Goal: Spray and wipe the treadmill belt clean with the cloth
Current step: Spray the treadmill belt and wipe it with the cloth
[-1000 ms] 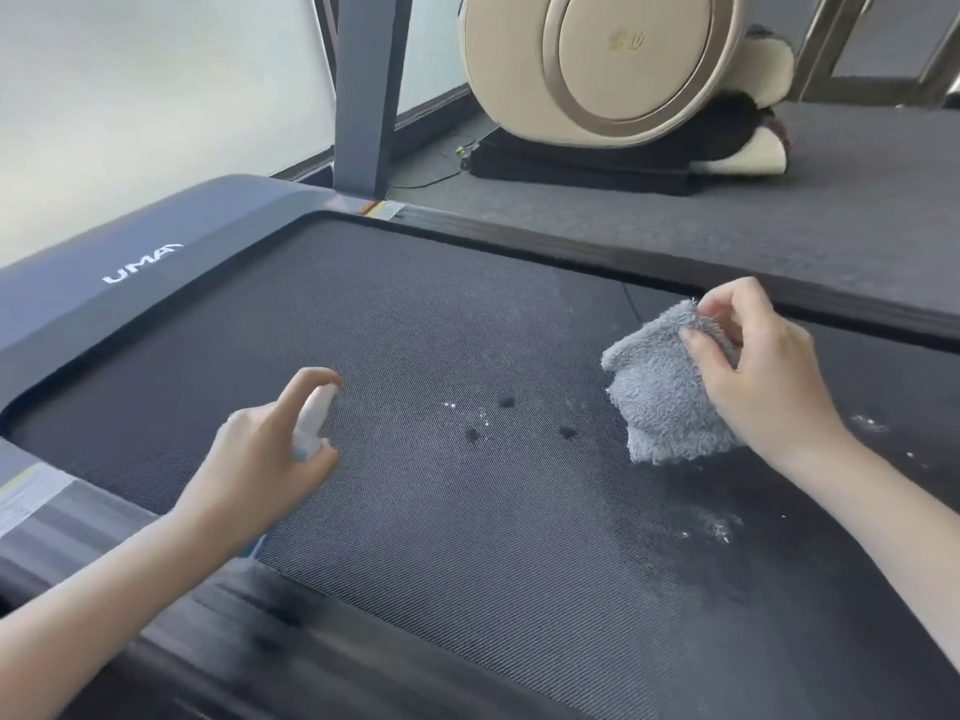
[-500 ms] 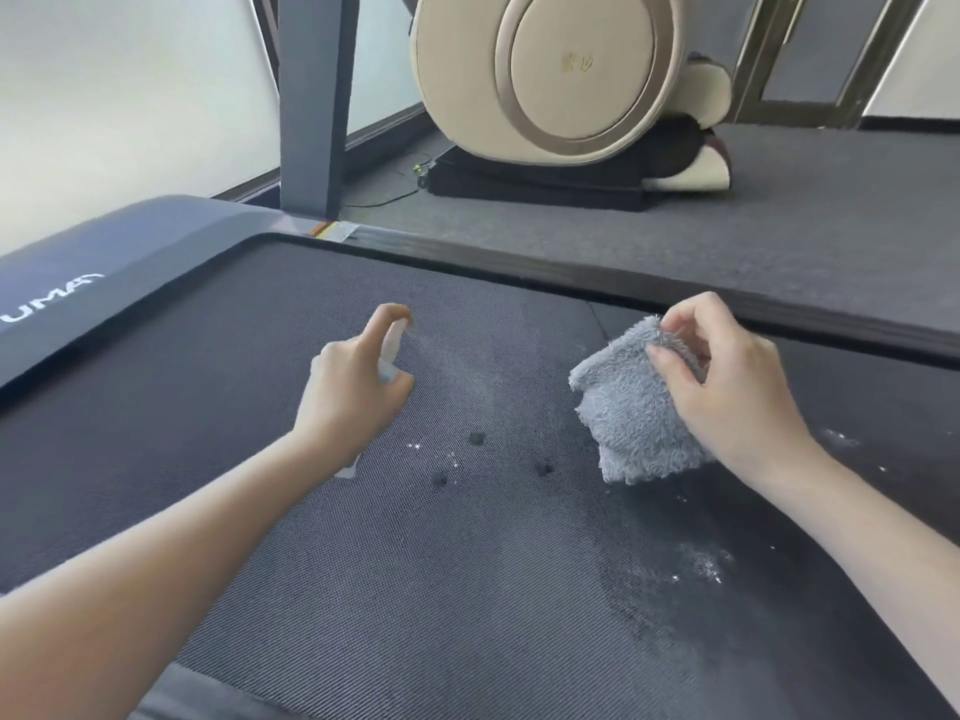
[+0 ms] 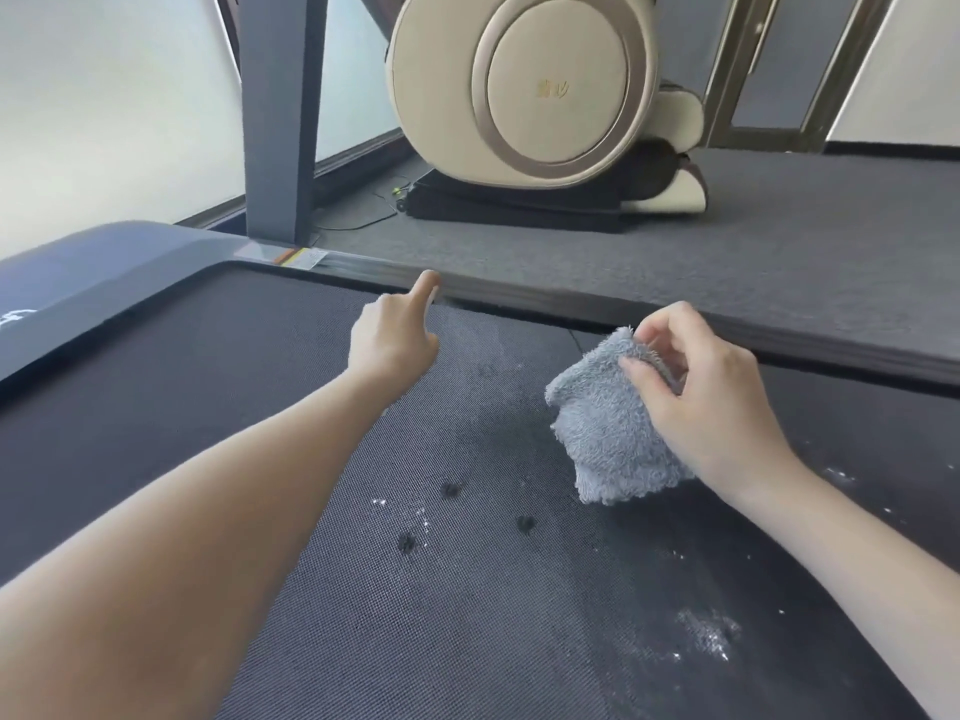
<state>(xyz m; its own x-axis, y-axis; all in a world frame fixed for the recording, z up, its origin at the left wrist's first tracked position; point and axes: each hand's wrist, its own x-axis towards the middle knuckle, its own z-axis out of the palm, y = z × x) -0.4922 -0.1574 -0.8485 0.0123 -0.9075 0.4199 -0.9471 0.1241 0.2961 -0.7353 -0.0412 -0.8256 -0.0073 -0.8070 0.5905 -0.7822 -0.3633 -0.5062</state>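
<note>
While the left hand point(image 3: 393, 339) reaches out over the far part of the dark woven treadmill belt point(image 3: 218, 407), its index finger is raised and the other fingers are curled in; what they close on is hidden behind the hand, so I cannot tell whether a spray bottle is in that grasp. Nearer the right edge, the right hand point(image 3: 711, 407) pinches the folded grey terry cloth point(image 3: 610, 433) between thumb and fingertips, with its lower edge hanging just above the belt, near three small dark spots point(image 3: 451, 490) and a scatter of white flecks point(image 3: 709, 634).

Several things could go wrong from here. Spray aimed that far out could land on the grey side rail point(image 3: 571, 291) or the carpeted floor point(image 3: 675, 241) beyond it instead of the belt. A loose fingertip pinch may let the cloth bunch or slip when pressed down, so it skims over the spots. Wiping only near the wet, darker patch could leave the flecks at the near right untouched
</note>
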